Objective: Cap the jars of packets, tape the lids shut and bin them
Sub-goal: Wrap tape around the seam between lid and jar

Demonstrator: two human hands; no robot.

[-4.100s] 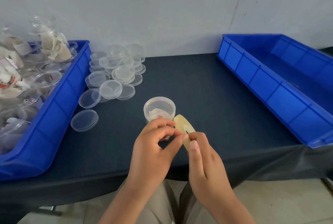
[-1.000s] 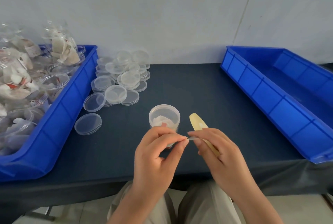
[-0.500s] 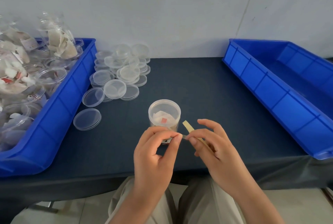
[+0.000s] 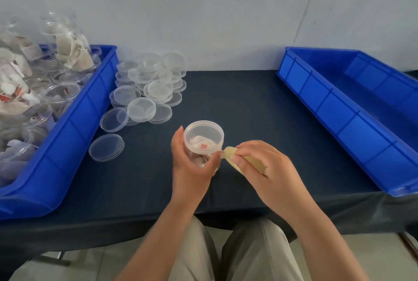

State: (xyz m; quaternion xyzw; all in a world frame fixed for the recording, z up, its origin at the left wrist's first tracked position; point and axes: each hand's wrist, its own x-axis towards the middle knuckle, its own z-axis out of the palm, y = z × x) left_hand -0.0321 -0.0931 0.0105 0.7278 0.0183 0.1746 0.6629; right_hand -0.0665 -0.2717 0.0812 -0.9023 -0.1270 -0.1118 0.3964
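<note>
- Since half a second ago, the left hand [image 4: 192,163] has left the tape end and moved onto the capped jar [image 4: 203,143], where it is now wrapped around the side, thumb on the right and fingers on the left.
- This clear jar stands upright on the dark table [image 4: 248,109], near the front edge and roughly midway between the two bins. White packets show inside it, and its clear lid is on.
- Just right of the jar, the right hand [image 4: 264,165] is closed on a small roll of yellowish tape [image 4: 230,153], its fingers pinched over the roll.
- A loose tape end reaches left toward the jar's rim, close to the left thumb tip; whether it already touches the lid cannot be told.
- Judging from this, the next step is sealing: the jar lies directly left of the tape hand, so the strip would have to travel left and up across the seam while the left hand steadies the jar.
- Behind and to the left lies a heap of spare lids [image 4: 149,86].
- At far left, a blue bin [image 4: 86,109] holds uncapped jars of packets.
- At far right, a second blue bin [image 4: 339,109] shows no jars in the visible part.
</note>
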